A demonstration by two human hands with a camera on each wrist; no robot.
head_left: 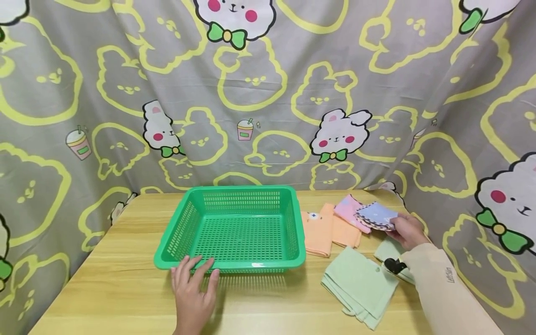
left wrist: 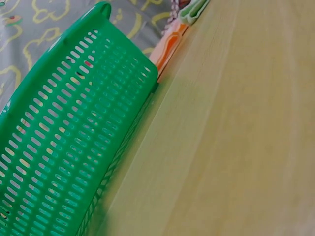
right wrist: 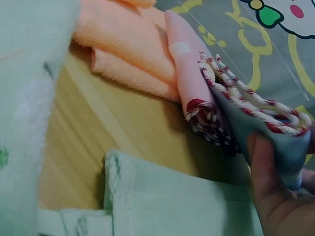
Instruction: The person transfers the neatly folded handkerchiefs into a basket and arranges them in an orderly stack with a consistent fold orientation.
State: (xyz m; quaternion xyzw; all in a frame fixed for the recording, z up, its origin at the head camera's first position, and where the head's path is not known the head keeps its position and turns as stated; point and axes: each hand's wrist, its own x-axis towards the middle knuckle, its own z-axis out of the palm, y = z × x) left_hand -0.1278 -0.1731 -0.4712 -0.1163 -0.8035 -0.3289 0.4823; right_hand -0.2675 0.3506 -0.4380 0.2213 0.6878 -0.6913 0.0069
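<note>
My right hand (head_left: pixel 408 230) pinches a folded blue towel (head_left: pixel 377 215) by its edge at the right rear of the table. In the right wrist view the thumb presses the towel's side, and its red-and-white stitched edge (right wrist: pixel 268 115) shows. Against it lies a folded pink towel (head_left: pixel 349 211), partly over the orange towels (head_left: pixel 320 232). Folded green towels (head_left: pixel 362 284) lie nearer the front, below the right forearm. My left hand (head_left: pixel 193 288) rests its spread fingers on the front rim of a green plastic basket (head_left: pixel 230 266). The basket holds nothing. The left hand is outside the left wrist view.
A wooden table (head_left: pixel 113 279) carries everything. Behind it and at both sides hangs a grey curtain (head_left: pixel 268 93) with rabbit prints. A small black object (head_left: pixel 394 266) sits at the right wrist, above the green towels.
</note>
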